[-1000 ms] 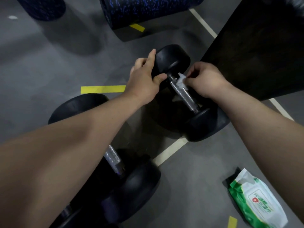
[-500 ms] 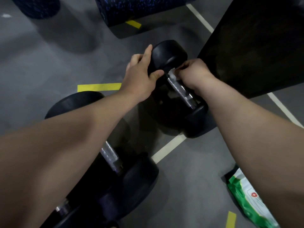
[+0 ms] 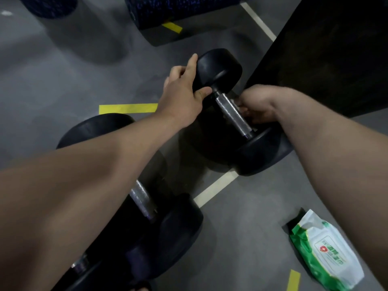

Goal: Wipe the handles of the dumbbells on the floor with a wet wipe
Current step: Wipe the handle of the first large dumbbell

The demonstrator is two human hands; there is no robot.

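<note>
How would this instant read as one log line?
left hand: steadying far dumbbell | right hand: behind handle | wipe: hidden | wipe pack: floor

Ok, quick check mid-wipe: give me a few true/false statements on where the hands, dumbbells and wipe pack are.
1. The left hand rests on the far dumbbell at its far weight head. True.
2. The right hand is at that dumbbell's metal handle. True.
3. The wipe pack sits on top of a dumbbell. False: it lies on the floor, lower right.
4. The near dumbbell is lifted off the floor. False: it rests there, partly hidden by the left forearm.
</note>
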